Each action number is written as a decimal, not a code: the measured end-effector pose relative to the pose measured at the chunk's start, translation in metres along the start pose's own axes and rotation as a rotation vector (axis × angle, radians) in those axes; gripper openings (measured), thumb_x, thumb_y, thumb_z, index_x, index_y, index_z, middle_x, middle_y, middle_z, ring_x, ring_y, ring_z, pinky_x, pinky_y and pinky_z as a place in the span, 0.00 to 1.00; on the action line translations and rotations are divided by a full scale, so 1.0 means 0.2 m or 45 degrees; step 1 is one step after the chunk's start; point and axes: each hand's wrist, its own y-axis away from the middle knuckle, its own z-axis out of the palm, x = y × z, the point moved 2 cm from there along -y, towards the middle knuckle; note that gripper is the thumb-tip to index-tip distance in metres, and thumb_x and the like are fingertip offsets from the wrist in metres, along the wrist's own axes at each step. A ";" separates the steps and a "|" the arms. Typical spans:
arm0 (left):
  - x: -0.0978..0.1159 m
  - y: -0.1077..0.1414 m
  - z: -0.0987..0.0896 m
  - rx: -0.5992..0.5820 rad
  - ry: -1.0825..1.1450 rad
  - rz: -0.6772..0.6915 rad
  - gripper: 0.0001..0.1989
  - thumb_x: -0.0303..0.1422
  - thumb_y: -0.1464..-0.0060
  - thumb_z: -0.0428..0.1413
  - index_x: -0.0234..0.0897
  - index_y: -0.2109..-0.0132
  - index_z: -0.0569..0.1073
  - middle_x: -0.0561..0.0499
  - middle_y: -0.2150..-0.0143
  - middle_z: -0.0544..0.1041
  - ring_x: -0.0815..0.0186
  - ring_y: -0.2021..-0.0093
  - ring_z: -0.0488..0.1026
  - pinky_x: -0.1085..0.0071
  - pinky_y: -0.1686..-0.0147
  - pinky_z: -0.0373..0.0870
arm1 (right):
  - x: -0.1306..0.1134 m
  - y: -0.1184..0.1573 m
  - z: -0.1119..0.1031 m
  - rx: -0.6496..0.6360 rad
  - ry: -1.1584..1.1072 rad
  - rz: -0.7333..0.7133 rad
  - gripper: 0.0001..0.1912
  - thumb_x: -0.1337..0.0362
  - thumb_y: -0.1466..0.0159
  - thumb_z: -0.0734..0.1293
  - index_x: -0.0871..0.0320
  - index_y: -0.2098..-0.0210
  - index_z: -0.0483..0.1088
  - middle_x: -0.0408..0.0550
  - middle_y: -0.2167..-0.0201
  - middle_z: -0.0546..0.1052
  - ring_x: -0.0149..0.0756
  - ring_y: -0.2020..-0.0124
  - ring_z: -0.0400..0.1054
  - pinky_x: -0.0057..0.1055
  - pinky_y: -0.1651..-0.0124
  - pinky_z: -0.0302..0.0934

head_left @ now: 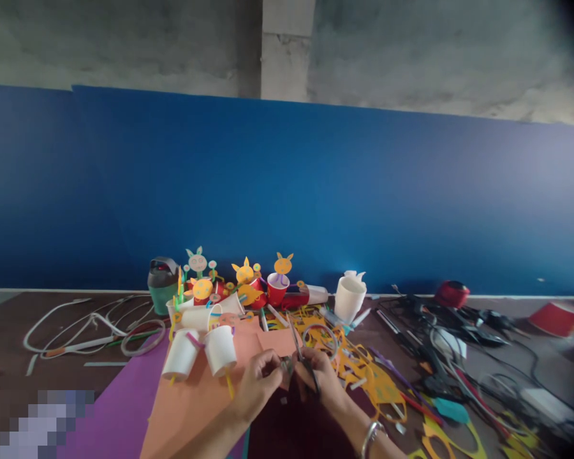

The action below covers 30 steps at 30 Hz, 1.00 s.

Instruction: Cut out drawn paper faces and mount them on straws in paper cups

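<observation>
At the table's front, my right hand (321,376) is wrapped round dark-handled scissors (297,341), whose blades point up and away. Close on its left, my left hand (258,386) pinches a small greyish scrap (286,368) between thumb and fingers; its material is too blurred to tell. The scrap lies right beside the scissors. Beyond the hands rests a sheet of orange paper (249,341). Two white paper cups (220,352) stand upside down on it, left of my hands, with coloured strips attached.
Paper-cup figures with animal faces (282,263) crowd the back. A white cup (350,298) stands right of them, a green-grey container (161,287) left. Yellow paper offcuts (363,366) spread rightward. Cables (440,363) tangle at far right; white cords (95,331) lie left. Purple paper (119,401) lies front left.
</observation>
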 end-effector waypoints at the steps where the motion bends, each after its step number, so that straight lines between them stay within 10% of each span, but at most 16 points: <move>1: 0.01 0.00 -0.01 0.020 -0.043 0.039 0.08 0.32 0.50 0.52 0.37 0.76 0.68 0.54 0.78 0.69 0.67 0.76 0.65 0.72 0.74 0.60 | 0.00 0.00 -0.01 0.089 -0.011 -0.020 0.19 0.50 0.45 0.68 0.60 0.78 0.65 0.37 0.90 0.64 0.25 0.90 0.57 0.22 0.86 0.46; 6: 0.03 0.02 0.01 0.074 -0.345 0.211 0.10 0.26 0.54 0.53 0.37 0.81 0.66 0.50 0.70 0.69 0.64 0.68 0.67 0.72 0.69 0.60 | -0.03 0.02 -0.02 0.479 -0.202 -0.105 0.22 0.51 0.41 0.65 0.58 0.84 0.60 0.38 0.90 0.62 0.25 0.87 0.54 0.25 0.81 0.48; 13: 0.02 0.02 0.02 0.193 -0.291 0.193 0.03 0.32 0.50 0.56 0.39 0.68 0.71 0.53 0.71 0.69 0.65 0.69 0.66 0.72 0.68 0.61 | -0.01 0.05 0.08 0.339 -0.380 -0.012 0.20 0.51 0.43 0.67 0.58 0.81 0.61 0.37 0.88 0.64 0.24 0.87 0.55 0.23 0.81 0.47; 30: 0.01 0.00 -0.01 0.230 0.013 0.060 0.12 0.42 0.49 0.57 0.36 0.70 0.71 0.54 0.74 0.72 0.67 0.72 0.67 0.74 0.70 0.61 | -0.02 0.06 0.12 0.283 -0.216 0.060 0.19 0.50 0.46 0.70 0.60 0.75 0.64 0.36 0.92 0.64 0.22 0.90 0.53 0.19 0.86 0.43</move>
